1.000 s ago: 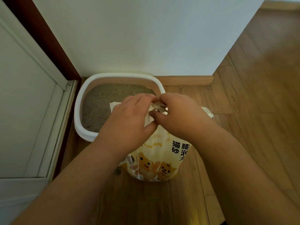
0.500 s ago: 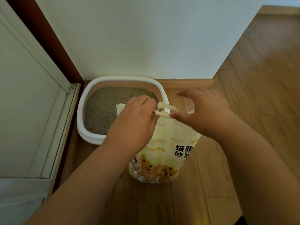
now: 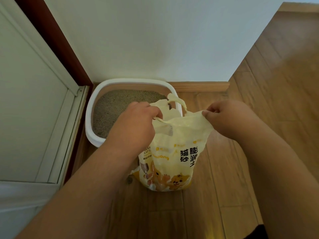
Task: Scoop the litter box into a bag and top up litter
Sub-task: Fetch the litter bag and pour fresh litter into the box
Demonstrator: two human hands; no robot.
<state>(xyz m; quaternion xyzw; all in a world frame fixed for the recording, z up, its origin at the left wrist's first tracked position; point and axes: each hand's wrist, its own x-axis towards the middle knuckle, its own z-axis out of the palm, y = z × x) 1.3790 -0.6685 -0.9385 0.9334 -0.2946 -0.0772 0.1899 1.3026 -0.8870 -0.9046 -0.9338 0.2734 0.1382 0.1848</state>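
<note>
The left hand (image 3: 133, 125) is curled round the left edge of the mouth of the litter bag (image 3: 172, 152), its fingers closed over a fold of the pale yellow plastic. The right hand (image 3: 229, 118) is pinched on the opposite edge of the same mouth, the plastic caught between thumb and fingertips. The two hands are held apart, and the top of the bag is stretched taut between them. A loose strip of the bag's torn top (image 3: 177, 101) is seen curling upward just behind the stretched edge.

The bag is stood upright on the wooden floor (image 3: 241, 178), its base resting on the boards between the two forearms. Its front is printed with dark Chinese characters, orange lettering and cartoon animals near the bottom; the small print at the left side is too blurred to be read in full.

Just behind and to the left of the bag, the litter box (image 3: 89, 131) is set on the floor in the corner, against the white wall (image 3: 155, 40). Its thick white rim is rounded, and it is filled with grey-brown litter (image 3: 114, 107). The bag's upper part is seen overlapping the box's right rim. A pale panelled door (image 3: 31, 100) with a dark red-brown frame is placed at the left, and a wooden skirting board (image 3: 203, 86) is run along the foot of the wall.
</note>
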